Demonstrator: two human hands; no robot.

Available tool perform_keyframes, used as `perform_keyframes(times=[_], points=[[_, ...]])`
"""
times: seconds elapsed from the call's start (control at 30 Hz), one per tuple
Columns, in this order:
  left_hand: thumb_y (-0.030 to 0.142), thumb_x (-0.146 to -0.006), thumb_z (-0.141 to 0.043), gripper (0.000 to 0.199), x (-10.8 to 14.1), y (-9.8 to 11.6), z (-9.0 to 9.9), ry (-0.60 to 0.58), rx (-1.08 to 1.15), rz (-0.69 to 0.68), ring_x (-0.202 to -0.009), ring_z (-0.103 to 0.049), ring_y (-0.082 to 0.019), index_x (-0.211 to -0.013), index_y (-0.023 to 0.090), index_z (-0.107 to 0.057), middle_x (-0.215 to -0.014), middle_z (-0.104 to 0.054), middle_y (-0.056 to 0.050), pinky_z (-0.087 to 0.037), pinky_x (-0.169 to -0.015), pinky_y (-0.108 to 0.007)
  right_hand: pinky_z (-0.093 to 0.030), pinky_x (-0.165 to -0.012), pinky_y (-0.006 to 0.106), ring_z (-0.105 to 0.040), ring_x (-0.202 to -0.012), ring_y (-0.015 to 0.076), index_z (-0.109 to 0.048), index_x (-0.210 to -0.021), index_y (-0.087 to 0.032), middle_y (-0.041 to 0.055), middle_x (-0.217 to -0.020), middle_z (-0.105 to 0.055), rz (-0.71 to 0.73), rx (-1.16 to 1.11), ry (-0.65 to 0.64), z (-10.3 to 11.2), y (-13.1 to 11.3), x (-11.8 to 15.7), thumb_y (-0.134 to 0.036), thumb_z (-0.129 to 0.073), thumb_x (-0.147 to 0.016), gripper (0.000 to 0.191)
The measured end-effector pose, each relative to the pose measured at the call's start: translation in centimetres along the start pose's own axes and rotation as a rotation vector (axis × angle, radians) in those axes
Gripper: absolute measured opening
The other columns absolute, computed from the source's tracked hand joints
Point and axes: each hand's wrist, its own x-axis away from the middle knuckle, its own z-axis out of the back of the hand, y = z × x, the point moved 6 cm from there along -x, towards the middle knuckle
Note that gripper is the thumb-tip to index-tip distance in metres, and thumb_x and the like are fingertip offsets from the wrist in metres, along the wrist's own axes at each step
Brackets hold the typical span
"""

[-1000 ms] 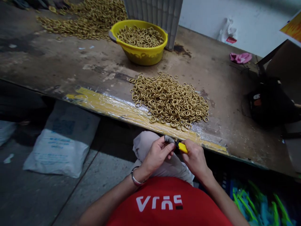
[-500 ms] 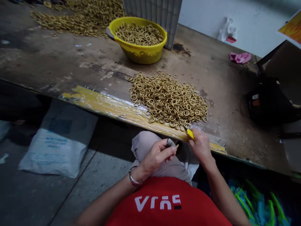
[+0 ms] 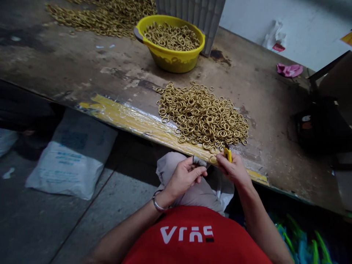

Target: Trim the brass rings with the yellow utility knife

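My right hand (image 3: 233,168) is wrapped round a yellow utility knife (image 3: 228,154) at the table's front edge, its dark tip pointing up toward the rings. At that hand's thumb and fingertips is one gold ring (image 3: 212,159); whether it is pinched or lying on the edge I cannot tell. My left hand (image 3: 188,173) is closed above my knee, thumb against fingers, with a grey cover on one finger. What it holds, if anything, is hidden. Just beyond both hands lies a heap of gold rings (image 3: 203,113).
A yellow basin (image 3: 173,60) full of rings stands behind the heap, against a grey ribbed panel (image 3: 192,18). More rings (image 3: 104,18) spread at the back left. A pink cloth (image 3: 289,70) and a black bag (image 3: 316,123) are rightward. A white sack (image 3: 71,161) lies on the floor.
My right hand has drawn slightly left and nearer my left hand, and the knife has turned more upright. The small gold piece at my left fingertips no longer shows. The view has shifted a little.
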Motion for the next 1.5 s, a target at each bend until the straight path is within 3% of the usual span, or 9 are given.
perform_keyframes(times=[0.13, 0.27, 0.37, 0.47, 0.67, 0.77, 0.87, 1.07, 1.5], points=[[0.025, -0.081, -0.07, 0.009, 0.4, 0.9, -0.3, 0.089, -0.293, -0.225, -0.067, -0.06, -0.015, -0.084, 0.017, -0.068, -0.08, -0.07, -0.004, -0.047, -0.066, -0.027, -0.024, -0.037, 0.019, -0.033, -0.039, 0.0056, -0.048, -0.066, -0.02, -0.0075, -0.05, -0.044, -0.227, -0.366, -0.129, -1.9, 0.8, 0.8, -0.051, -0.072, -0.069, 0.039], [0.023, -0.079, -0.071, 0.013, 0.7, 1.4, -0.1, 0.128, -0.416, -0.317, -0.064, -0.054, -0.016, -0.069, 0.019, -0.066, -0.066, -0.062, -0.001, -0.043, -0.064, -0.028, -0.026, -0.034, 0.017, -0.033, -0.037, 0.0042, -0.049, -0.067, -0.02, -0.0076, -0.051, -0.048, -0.322, -0.51, -0.183, -3.1, 1.4, 1.0, -0.047, -0.079, -0.063, 0.041], [0.023, -0.08, -0.069, 0.018, 0.6, 1.1, 0.2, 0.148, -0.393, -0.241, -0.057, -0.05, -0.013, -0.063, 0.018, -0.063, -0.06, -0.059, 0.0, -0.04, -0.056, -0.025, -0.026, -0.034, 0.016, -0.032, -0.038, 0.0042, -0.049, -0.066, -0.019, -0.0076, -0.05, -0.047, -0.305, -0.518, -0.211, -3.6, 1.3, 1.3, -0.048, -0.08, -0.063, 0.042], [0.029, -0.079, -0.068, 0.017, 0.1, -0.1, 0.0, 0.073, -0.217, -0.027, -0.047, -0.048, -0.011, -0.069, 0.016, -0.065, -0.054, -0.058, 0.001, -0.036, -0.046, -0.023, -0.025, -0.036, 0.017, -0.032, -0.04, 0.0046, -0.051, -0.065, -0.019, -0.0061, -0.052, -0.046, -0.226, -0.473, -0.199, -3.6, 1.0, 1.7, -0.054, -0.075, -0.07, 0.042], [0.039, -0.074, -0.074, 0.03, -0.1, -0.8, -0.8, -0.023, 0.156, 0.092, -0.048, -0.048, -0.007, -0.081, 0.011, -0.067, -0.061, -0.06, 0.0, -0.036, -0.045, -0.02, -0.038, -0.051, 0.023, -0.046, -0.054, 0.0111, -0.066, -0.098, -0.02, -0.002, -0.066, -0.055, 0.132, -0.127, 0.015, -1.4, 0.3, 3.2, -0.046, -0.062, -0.086, 0.028], [0.042, -0.07, -0.078, 0.035, 0.2, -1.1, -1.3, -0.062, 0.222, 0.155, -0.048, -0.047, -0.007, -0.077, 0.011, -0.065, -0.059, -0.058, 0.001, -0.035, -0.043, -0.02, -0.045, -0.068, 0.028, -0.058, -0.073, 0.0168, -0.066, -0.092, -0.021, 0.0023, -0.079, -0.062, 0.36, 0.198, 0.075, -0.6, -0.5, 4.4, -0.029, -0.055, -0.09, 0.014], [0.04, -0.068, -0.08, 0.035, 0.5, -1.2, -1.6, -0.079, 0.212, 0.156, -0.046, -0.049, -0.007, -0.078, 0.011, -0.064, -0.059, -0.059, 0.001, -0.036, -0.044, -0.02, -0.045, -0.073, 0.027, -0.061, -0.079, 0.0181, -0.064, -0.091, -0.019, 0.0046, -0.085, -0.065, 0.482, 0.46, 0.047, -0.9, -0.6, 5.5, -0.013, -0.05, -0.086, 0.016], [0.039, -0.076, -0.07, 0.029, 0.9, -1.5, -1.7, -0.045, 0.05, 0.091, -0.045, -0.051, -0.007, -0.074, 0.013, -0.058, -0.058, -0.058, 0.002, -0.039, -0.045, -0.019, -0.044, -0.071, 0.026, -0.062, -0.079, 0.0184, -0.062, -0.098, -0.018, 0.0062, -0.09, -0.066, 0.469, 0.791, 0.077, -1.6, 0.1, 6.6, -0.002, -0.048, -0.075, 0.032], [0.027, -0.085, -0.054, 0.014, 0.7, 1.0, -1.4, -0.039, -0.403, -0.162, -0.055, -0.045, -0.01, -0.076, 0.016, -0.055, -0.062, -0.05, 0.004, -0.038, -0.053, -0.022, -0.036, -0.062, 0.027, -0.06, -0.071, 0.017, -0.063, -0.093, -0.018, 0.0056, -0.088, -0.065, 0.279, 1.134, 0.128, -1.9, 0.4, 4.7, -0.013, -0.05, -0.09, 0.014]])
